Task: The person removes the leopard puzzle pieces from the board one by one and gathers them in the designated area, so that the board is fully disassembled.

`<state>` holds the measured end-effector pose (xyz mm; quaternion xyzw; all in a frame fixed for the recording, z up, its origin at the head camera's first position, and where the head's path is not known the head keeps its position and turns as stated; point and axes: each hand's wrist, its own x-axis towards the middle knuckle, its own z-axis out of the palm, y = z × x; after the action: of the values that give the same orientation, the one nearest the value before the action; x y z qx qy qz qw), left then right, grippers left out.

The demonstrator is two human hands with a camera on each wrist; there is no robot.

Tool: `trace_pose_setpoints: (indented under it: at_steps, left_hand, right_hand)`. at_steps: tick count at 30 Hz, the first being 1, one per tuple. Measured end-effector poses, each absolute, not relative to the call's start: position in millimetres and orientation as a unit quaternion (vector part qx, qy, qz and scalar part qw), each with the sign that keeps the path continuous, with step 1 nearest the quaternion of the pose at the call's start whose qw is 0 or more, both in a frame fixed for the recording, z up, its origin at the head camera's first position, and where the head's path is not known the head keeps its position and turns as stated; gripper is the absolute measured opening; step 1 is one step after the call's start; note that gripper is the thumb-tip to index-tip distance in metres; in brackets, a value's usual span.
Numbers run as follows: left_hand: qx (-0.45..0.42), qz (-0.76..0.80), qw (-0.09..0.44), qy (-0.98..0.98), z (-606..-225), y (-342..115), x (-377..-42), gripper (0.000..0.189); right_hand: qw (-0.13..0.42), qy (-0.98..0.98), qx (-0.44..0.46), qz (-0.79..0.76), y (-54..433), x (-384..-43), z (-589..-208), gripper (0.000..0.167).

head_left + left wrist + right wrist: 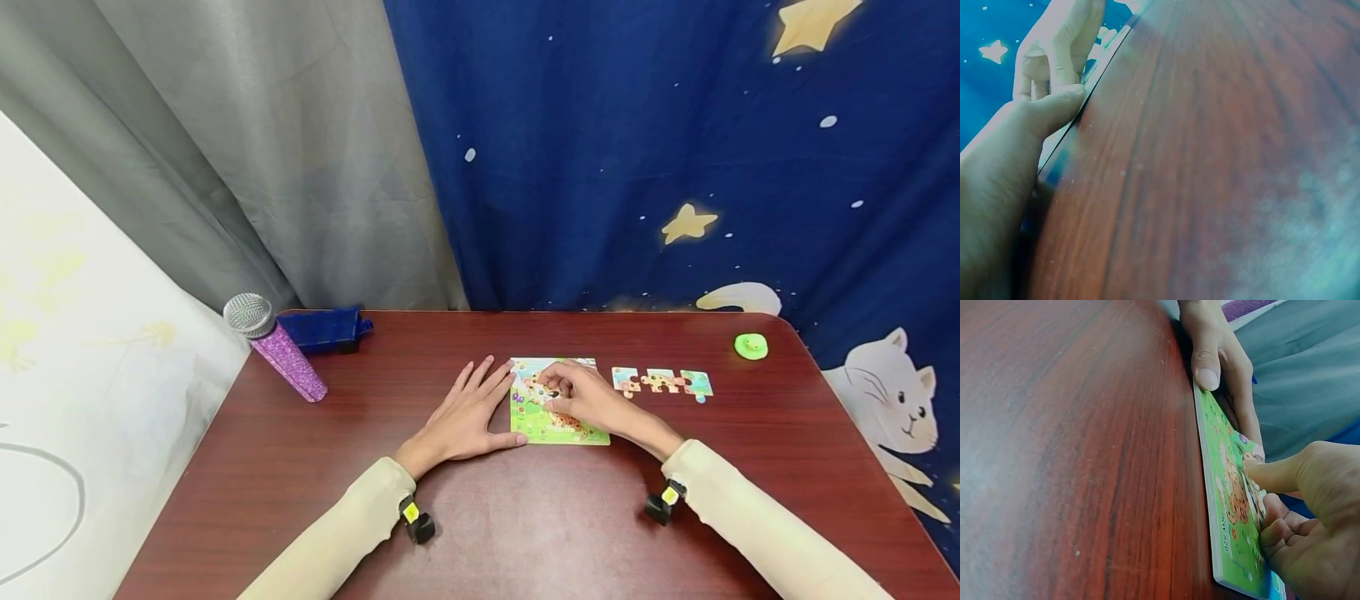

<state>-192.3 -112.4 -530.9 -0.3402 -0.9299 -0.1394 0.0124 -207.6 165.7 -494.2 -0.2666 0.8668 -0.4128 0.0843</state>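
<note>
A square, brightly printed jigsaw puzzle board (528, 429) with a spotted animal on green lies on the table. My left hand (467, 417) rests beside it with spread, straight fingers. Its thumb touches the board's near left corner, as the right wrist view also shows. Over the middle of the board, my right hand (588, 398) has curled fingers and pinches a puzzle piece between thumb and fingers; the hand partly hides that piece. To the right lie three loose jigsaw pieces: one left piece (625, 377), one middle piece (662, 380) and one right piece (697, 382).
A microphone with a glittery purple handle (291, 363) stands out at the left, near a dark blue object (318, 328). At the far right corner sits a small green toy (751, 346). Curtains (570, 167) hang behind the brown table (517, 525).
</note>
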Motion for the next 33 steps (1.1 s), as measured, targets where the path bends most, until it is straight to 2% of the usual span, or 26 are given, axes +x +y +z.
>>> trace_pose_setpoints:
  at_steps: [10,17,26,33]
  left_hand:
    - [-0.331,-0.163,0.012,-0.929,-530.8,-112.6,-192.6,0.095]
    - [-0.333,-0.166,0.019,-0.928,-532.3,-112.3,-192.6,0.094]
    - [-0.334,-0.17,0.019,-0.927,-532.1,-112.1,-192.0,0.094]
    - [-0.333,-0.168,0.016,-0.928,-531.4,-112.2,-191.8,0.095]
  right_hand:
    - [0.073,0.861,-0.258,-0.432,161.4,-204.6,-492.6,0.017]
    - [0.081,0.854,-0.25,-0.449,158.3,-199.8,-493.3,0.015]
    - [0.094,0.847,-0.252,-0.459,157.6,-197.4,-491.8,0.003]
    - [0.1,0.848,-0.24,-0.463,156.6,-196.6,-491.0,0.004]
